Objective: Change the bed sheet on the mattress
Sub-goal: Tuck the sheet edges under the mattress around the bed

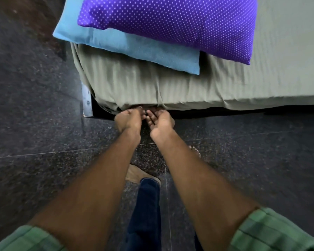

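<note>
Showing at far left: dark speckled stone floor, then a grey metal bed-frame corner poking out under the mattress. Lying over the mattress and hanging down its near side: the grey-green bed sheet, faintly striped, creased into vertical folds, bunching at the corner and along the lower hem. Resting on the sheet near the corner: a light blue pillow, with a purple white-dotted pillow overlapping it on top. Reaching to the hem: the left hand, fingers curling under and gripping the sheet's lower edge. Just beside it, the right hand, palm upward, fingers bent toward the same hem; whether pinching cloth, impossible telling. Showing at bottom: green checked sleeves, blue trouser leg, bare foot.
</note>
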Demonstrator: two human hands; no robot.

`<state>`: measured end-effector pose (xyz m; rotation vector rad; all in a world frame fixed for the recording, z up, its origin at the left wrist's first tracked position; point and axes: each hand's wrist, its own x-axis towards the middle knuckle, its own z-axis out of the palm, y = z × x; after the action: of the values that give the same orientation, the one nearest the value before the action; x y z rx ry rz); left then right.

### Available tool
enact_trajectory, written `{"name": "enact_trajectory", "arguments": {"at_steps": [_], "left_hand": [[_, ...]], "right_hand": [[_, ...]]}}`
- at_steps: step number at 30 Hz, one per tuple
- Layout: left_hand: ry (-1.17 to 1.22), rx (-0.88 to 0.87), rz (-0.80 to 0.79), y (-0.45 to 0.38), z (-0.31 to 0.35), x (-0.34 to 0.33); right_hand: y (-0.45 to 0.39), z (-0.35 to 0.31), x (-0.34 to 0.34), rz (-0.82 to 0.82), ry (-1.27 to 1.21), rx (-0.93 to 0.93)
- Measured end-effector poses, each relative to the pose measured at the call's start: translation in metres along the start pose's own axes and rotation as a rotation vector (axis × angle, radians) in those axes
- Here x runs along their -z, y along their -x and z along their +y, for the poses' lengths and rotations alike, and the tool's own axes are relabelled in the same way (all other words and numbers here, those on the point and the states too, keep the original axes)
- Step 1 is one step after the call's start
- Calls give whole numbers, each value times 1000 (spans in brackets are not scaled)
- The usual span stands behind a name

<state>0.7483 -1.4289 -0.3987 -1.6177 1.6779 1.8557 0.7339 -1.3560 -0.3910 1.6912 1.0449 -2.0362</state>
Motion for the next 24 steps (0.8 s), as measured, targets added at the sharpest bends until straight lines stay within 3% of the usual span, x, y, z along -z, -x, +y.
{"name": "enact_trajectory", "arguments": {"at_steps": [6, 9, 12, 15, 18, 21, 24], "left_hand": [[-88, -67, 172, -25, -3, 34], [-91, 35, 167, -44, -12, 28], [-85, 201, 35, -55, -27, 24], [-92, 264, -177, -16, -2, 39], [217, 344, -353, -6, 5, 35], [591, 483, -362, -11, -7, 12], [789, 566, -362, -16, -19, -22]], "right_hand": [[8, 37, -19, -42, 39, -43], [11, 36, -28, 29, 62, -38], [10, 28, -29, 68, 177, 2], [-1, 16, -18, 108, 271, 26], [-21, -5, 2, 129, 48, 112], [-47, -25, 27, 43, -300, 106], [-75, -39, 43, -18, -474, 76]]}}
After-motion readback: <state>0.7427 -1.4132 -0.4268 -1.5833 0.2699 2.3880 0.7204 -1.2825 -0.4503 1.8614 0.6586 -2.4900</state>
